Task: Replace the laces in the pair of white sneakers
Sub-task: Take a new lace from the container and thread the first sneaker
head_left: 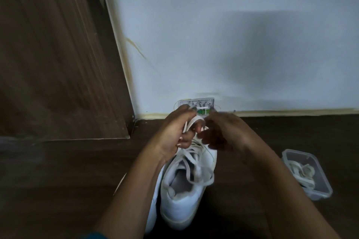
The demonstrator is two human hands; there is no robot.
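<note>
- Firstly, left hand [174, 132], just above the sneaker, fingers curled round a flat white lace [194, 120] loop.
- Sneaker [180, 200]: white, at 6 o'clock on the dark floor [58, 180], heel nearest, lacing slack, one loop drooping over the collar.
- Right hand [223, 134], blurred, at the lace; grip unclear.
- Clear box [320, 194] at 4 o'clock holds pale coils [299, 170].

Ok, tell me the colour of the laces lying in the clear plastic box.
Off-white, a dull cream; the laces show best in the head view.
</note>
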